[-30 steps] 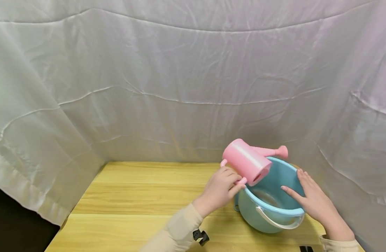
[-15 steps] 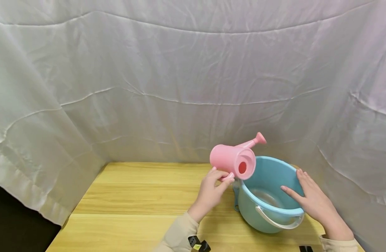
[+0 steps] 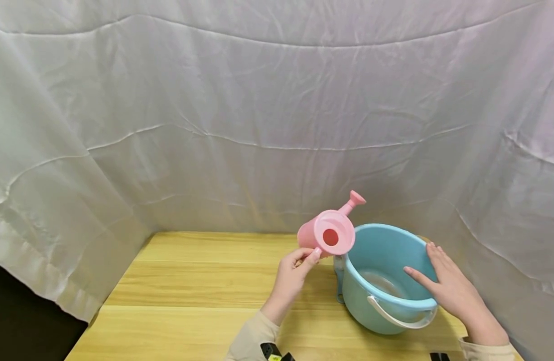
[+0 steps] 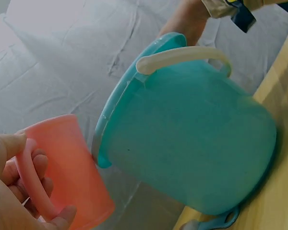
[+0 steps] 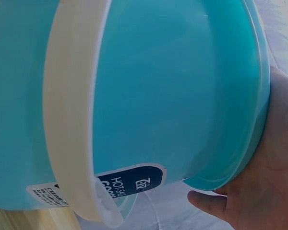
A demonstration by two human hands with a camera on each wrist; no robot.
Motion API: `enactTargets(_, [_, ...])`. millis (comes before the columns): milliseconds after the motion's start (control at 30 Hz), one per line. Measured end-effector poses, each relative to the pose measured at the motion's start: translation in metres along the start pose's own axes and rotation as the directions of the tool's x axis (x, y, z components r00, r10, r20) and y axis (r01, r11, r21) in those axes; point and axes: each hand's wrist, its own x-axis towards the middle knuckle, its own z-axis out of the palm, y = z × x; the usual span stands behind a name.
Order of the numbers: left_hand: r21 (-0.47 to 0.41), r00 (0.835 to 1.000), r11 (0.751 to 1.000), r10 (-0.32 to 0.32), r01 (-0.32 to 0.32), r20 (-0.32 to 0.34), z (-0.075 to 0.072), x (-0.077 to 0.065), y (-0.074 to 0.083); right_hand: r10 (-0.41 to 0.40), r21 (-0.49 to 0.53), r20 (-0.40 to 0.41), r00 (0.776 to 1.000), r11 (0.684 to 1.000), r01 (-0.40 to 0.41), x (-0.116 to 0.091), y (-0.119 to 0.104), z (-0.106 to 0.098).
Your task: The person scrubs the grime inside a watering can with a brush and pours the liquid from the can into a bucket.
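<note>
A pink watering can (image 3: 331,225) is tilted beside the bucket's left rim, its round red opening turned toward the head camera and its spout pointing up and right. My left hand (image 3: 289,276) grips its handle (image 4: 33,182), thumb on top and fingers curled through. A light-blue bucket (image 3: 372,306) stands upright on the table. Over its right rim rests my right hand (image 3: 453,291), fingers straight along the edge and thumb stretched over the inside. In the right wrist view, much of that hand is hidden behind the rim.
The bucket's white handle (image 3: 401,321) hangs down at the front. A dark label (image 5: 134,182) is on its side. The wooden table (image 3: 191,291) extends to the left, with a grey-white curtain (image 3: 259,175) behind and at both sides.
My left hand has drawn the watering can left from over the bucket's rim and turned it, so its opening faces the head camera and its spout points higher. My right hand and the bucket stay put.
</note>
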Motion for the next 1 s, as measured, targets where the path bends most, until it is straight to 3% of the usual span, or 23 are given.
enactTargets(333, [-0.077, 0.990, 0.992, -0.110, 0.103, -0.088, -0.015, -0.011, -0.014, -0.005, 0.009, 0.001, 1.000, 1.000, 0.005, 0.000, 0.001, 0.000])
enactTargets(600, [-0.141, 0.978, 0.975, -0.186, 0.172, -0.094, -0.025, -0.020, -0.029, 0.002, 0.003, 0.004, 1.000, 1.000, -0.002, -0.001, 0.001, 0.000])
enactTargets(1000, [-0.206, 0.944, 0.935, -0.315, 0.289, -0.103, -0.036, -0.027, -0.049, -0.003, 0.007, -0.011, 1.000, 1.000, 0.003, 0.000, 0.000, -0.001])
